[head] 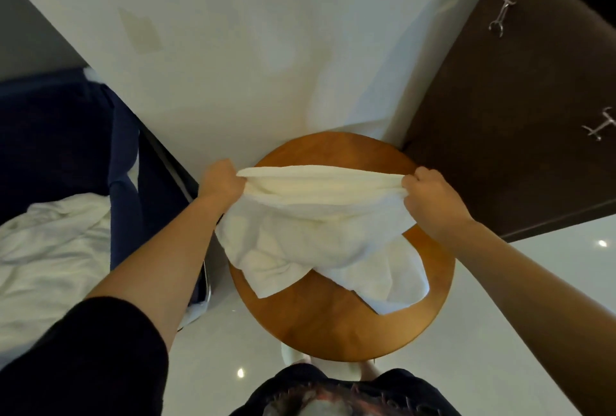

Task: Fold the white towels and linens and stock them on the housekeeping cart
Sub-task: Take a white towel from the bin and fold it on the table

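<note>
White towel (310, 232) hangs stretched between two hands above a round wooden table (333, 322) — its top edge is pulled into a nearly straight line and the rest sags down in loose folds. The lower part of the towel rests on the tabletop, with one flap spread toward the right rim and another bunched nearer the left rim. The left hand (221, 182) grips the left end of the top edge, fingers curled round the gathered cloth. The right hand (430, 202) holds the right end the same way, knuckles up, fingers closed tight on the cloth. Both forearms are bare; a black sleeve (83, 359) covers the left upper arm.

The table stands against a white wall (250, 48), in the corner where the wall meets a dark brown cabinet (516, 132) on the right. Metal hooks (501, 15) show on the cabinet front, one above the other. Just beside the table on the left stands a navy cloth bin (66, 135) — crumpled white linen (50, 249) lies inside it. The floor (213, 375) is pale and glossy, with small spots of reflected light
</note>
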`<action>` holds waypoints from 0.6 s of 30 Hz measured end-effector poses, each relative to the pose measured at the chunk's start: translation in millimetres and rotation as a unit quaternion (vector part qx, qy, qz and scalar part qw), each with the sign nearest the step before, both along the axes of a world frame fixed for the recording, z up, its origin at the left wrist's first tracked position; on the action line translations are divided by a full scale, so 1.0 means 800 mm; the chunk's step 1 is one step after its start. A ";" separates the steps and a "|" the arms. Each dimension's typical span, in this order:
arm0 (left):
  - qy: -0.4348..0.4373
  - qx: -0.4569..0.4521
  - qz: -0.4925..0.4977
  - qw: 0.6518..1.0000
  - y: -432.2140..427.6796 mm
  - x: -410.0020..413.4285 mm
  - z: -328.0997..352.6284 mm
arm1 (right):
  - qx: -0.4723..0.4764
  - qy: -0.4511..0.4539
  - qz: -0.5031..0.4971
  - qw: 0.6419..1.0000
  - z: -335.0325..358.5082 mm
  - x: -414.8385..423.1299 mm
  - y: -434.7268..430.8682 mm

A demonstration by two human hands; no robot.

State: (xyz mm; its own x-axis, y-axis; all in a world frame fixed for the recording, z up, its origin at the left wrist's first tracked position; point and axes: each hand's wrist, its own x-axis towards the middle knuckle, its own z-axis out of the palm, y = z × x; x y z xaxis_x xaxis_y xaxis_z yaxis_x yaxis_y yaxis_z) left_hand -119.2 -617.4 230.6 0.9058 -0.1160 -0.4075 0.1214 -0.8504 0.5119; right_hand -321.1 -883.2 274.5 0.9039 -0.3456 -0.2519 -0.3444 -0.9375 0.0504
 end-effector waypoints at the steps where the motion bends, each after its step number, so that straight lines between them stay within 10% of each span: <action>1: -0.007 -0.006 0.015 1.000 0.000 0.000 0.007 | -0.013 -0.005 0.015 1.000 0.010 0.005 -0.002; 7: 0.140 -0.253 0.274 0.917 -0.009 -0.011 0.053 | -0.064 -0.075 0.114 0.988 0.046 0.033 -0.002; 18: -0.011 -0.361 0.219 0.906 0.016 0.028 0.263 | -0.302 -0.098 0.243 0.917 0.202 0.104 -0.036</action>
